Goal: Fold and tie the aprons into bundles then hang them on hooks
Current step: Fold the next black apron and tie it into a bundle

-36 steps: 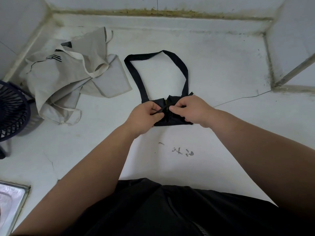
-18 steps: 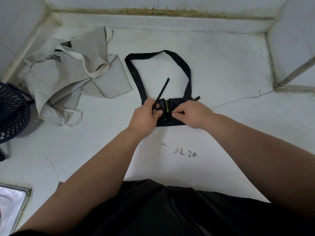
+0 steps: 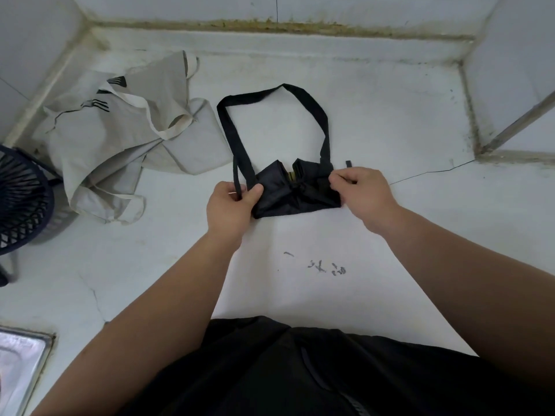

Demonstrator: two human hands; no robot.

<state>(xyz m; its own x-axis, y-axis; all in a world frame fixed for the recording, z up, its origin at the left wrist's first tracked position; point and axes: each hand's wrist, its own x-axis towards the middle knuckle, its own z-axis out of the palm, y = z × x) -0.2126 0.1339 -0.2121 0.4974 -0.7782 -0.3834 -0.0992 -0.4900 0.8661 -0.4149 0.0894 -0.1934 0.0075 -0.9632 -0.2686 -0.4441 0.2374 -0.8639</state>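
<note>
Black apron bundle: folded small and laid on the white counter, just above the middle of the view. A knot is seen at its centre.
Neck loop: spread open on the counter at twelve o'clock from the bundle.
Left hand: placed at nine o'clock of the bundle. A thin tie end is pinched between the thumb and curled fingers.
Right hand: placed at three o'clock. The fingers are curled round the other tie, whose short tip sticks out beyond the knuckles.
Step in hand: judged to be the cinching of the knot round the folded apron.
How it is best done: both ties should be drawn outward evenly and kept low to the counter. That way the folds are not dragged sideways, and the neck loop is left free for a hook.
Beige apron: left crumpled and unfolded at ten o'clock, close to the loop.
Edges: a dark slatted object is seen at nine o'clock and a steel sink corner at seven.
</note>
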